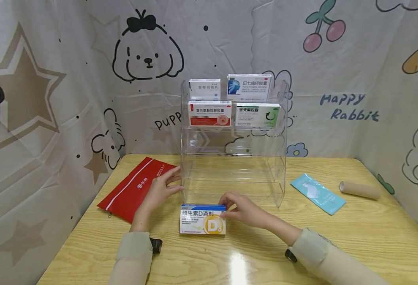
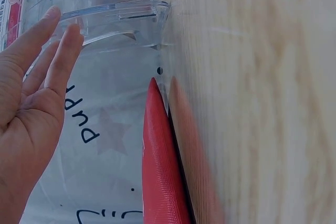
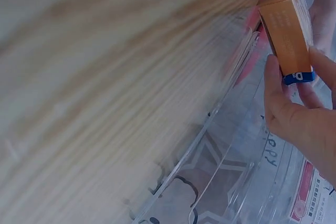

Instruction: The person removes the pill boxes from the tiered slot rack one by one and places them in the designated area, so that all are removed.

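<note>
Beside the red pouch [image 1: 134,189], the left hand [image 1: 157,192] rests flat-fingered against the clear rack [image 1: 281,174], steadying it, while the right hand [image 1: 242,208] pinches the vitamin box [image 1: 202,220] lying on the table [image 1: 354,237] just before the rack; a firm end grip should keep the box level.

Left hand [image 1: 157,192] flat; right hand [image 1: 243,208] pinching
</note>
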A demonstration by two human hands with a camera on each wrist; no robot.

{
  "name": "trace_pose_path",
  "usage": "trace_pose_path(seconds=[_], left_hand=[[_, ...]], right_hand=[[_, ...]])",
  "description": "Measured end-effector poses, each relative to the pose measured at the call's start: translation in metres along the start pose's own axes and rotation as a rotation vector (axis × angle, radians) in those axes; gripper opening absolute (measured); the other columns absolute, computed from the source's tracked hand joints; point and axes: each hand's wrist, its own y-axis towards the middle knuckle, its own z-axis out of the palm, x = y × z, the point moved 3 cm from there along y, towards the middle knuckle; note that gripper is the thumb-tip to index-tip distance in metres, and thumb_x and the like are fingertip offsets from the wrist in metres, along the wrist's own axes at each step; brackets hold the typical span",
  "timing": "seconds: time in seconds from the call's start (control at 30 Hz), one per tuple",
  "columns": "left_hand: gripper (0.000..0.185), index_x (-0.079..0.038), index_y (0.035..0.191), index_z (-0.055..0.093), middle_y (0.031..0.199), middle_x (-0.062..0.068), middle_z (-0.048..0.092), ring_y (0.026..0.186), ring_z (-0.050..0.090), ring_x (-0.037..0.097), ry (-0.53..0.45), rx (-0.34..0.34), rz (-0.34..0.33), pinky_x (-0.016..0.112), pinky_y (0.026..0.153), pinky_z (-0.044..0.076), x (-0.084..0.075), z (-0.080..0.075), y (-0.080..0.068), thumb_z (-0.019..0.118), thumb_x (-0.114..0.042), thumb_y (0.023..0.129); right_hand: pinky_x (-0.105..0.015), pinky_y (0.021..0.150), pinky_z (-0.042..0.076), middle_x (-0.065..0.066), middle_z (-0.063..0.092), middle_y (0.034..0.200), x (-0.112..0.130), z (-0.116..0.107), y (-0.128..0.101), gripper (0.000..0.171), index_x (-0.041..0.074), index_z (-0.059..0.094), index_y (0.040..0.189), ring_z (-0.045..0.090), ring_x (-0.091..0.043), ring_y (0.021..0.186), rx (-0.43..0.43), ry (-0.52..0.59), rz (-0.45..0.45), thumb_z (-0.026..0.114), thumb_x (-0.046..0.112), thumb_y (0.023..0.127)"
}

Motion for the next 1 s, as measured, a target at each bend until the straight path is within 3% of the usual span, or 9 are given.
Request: trace_pose_path(seconds=[0.67,1.0], left_hand=[[0.071,-0.01,0.149,0.042,0.146,0.019,0.051,0.129,0.056,0.035,0.016,-0.004,-0.022,0.043,0.098,0.054,-0.001,0.0,0.0,0.073,-0.004,0.085],[0.07,-0.009,0.148,0.042,0.146,0.018,0.051,0.129,0.056,0.034,0.009,-0.002,-0.012,0.042,0.098,0.054,0.0,0.0,0.0,0.072,-0.004,0.085]], right_hand=[[-0.018,0.076,0.055,-0.015,0.071,0.098,-0.014,0.004,0.014,0.023,-0.001,0.061,0.106,0.068,-0.018,0.09,0.097,-0.033,0.084,0.068,0.016,0.092],[-0.017,0.075,0.054,-0.015,0.071,0.099,-0.016,0.006,0.016,0.019,0.0,0.064,0.103,0.068,-0.019,0.091,0.093,-0.054,0.106,0.068,0.015,0.092]])
